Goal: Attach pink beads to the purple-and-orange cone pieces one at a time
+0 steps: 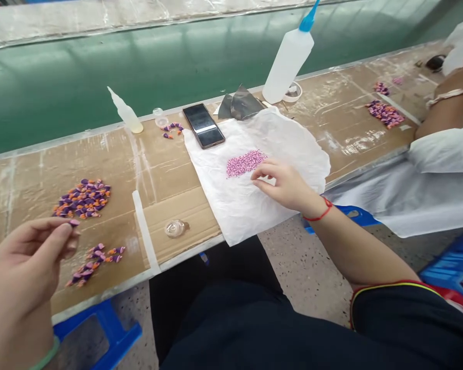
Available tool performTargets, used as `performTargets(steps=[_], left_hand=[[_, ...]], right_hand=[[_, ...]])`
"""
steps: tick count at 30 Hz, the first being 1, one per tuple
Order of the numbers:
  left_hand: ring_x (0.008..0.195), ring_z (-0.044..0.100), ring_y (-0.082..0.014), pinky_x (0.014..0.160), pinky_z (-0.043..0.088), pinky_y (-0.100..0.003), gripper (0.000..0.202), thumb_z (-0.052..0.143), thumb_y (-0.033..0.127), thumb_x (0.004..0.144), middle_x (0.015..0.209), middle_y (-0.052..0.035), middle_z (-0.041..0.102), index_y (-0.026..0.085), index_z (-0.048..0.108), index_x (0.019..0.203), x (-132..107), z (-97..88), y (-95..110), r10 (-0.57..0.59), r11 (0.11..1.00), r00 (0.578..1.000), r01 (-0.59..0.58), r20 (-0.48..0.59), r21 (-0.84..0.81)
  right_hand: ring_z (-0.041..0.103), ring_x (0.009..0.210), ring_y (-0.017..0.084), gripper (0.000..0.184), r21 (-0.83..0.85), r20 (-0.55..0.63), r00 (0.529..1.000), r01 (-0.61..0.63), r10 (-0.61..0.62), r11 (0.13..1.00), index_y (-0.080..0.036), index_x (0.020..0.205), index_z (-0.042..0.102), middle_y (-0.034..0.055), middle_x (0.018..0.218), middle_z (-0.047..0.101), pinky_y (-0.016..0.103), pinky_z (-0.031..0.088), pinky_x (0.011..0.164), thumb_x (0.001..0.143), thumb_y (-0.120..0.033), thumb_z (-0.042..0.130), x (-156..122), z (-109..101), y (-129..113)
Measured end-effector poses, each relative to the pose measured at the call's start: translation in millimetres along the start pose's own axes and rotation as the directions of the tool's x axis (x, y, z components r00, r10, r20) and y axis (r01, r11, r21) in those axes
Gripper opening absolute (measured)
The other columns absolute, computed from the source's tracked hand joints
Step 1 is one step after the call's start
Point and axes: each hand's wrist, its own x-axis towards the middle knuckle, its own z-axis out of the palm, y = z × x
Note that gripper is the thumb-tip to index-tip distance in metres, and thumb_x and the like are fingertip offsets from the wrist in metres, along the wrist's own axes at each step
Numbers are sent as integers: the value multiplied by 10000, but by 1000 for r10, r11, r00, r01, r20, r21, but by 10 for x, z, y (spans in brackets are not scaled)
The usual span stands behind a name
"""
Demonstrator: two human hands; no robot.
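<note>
Presently your left hand [33, 259] pinches a purple piece [74, 223] near the pile [84, 198]; your right hand [285, 185], fingers curled, hovers beside pink beads [242, 164] on the sheet [249, 213]; its grip I cannot tell.

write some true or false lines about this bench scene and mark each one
1. The left hand pinches a small purplish piece. True.
2. The red bracelet is on the left wrist. False: the red bracelet is on the right wrist.
3. The pile of tiny pink bits lies on the white sheet. True.
4. The large white bottle has a red nozzle. False: the nozzle is blue.
5. The smartphone lies to the right of the small squeeze bottle. True.
</note>
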Motion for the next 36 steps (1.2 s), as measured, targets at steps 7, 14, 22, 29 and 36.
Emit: performTargets(steps=[7, 14, 22, 29, 36], left_hand=[[491, 500, -119, 481, 459, -229, 264, 797, 462, 768, 578, 4, 578, 215, 707, 745, -392, 209, 79, 46, 897, 991, 14, 124, -443], [439, 516, -81, 412, 419, -157, 180, 750, 356, 866, 579, -4, 599, 213, 733, 757, -712, 438, -126, 191, 769, 936, 44, 295, -638], [488, 522, -81, 466, 419, -166, 250, 762, 383, 858, 600, -25, 648, 179, 732, 717, -790, 730, -87, 123, 784, 938, 109, 325, -612], [513, 553, -97, 469, 409, -196, 223, 796, 371, 799, 618, -6, 653, 189, 784, 927, -700, 1181, 302, 88, 623, 949, 185, 304, -760], [560, 541, -90, 539, 444, -224, 390, 769, 338, 818, 627, 36, 588, 208, 748, 1185, -686, 1450, 484, 88, 512, 953, 206, 290, -834]], right_hand=[[537, 858, 237, 107, -108, 125, 988, 102, -88, 989, -187, 743, 676, 72, 833, 655, 404, 438, 836, 816, -116, 644, 451, 306, -1], [494, 834, 230, 152, -214, 273, 958, 153, -92, 965, -164, 694, 670, 91, 825, 668, 358, 390, 769, 798, -73, 605, 693, 368, -14], [464, 837, 270, 172, -272, 387, 917, 216, -99, 938, -169, 646, 570, 140, 790, 618, 400, 334, 743, 793, -89, 532, 751, 401, -120], [536, 830, 217, 135, -78, 272, 955, 145, -119, 986, -202, 788, 509, 80, 847, 613, 371, 428, 778, 919, -193, 476, 487, 284, -377], [531, 845, 192, 119, 468, -54, 977, 206, -205, 859, -229, 836, 509, 26, 854, 538, 360, 428, 761, 947, -213, 550, 71, 346, -917]])
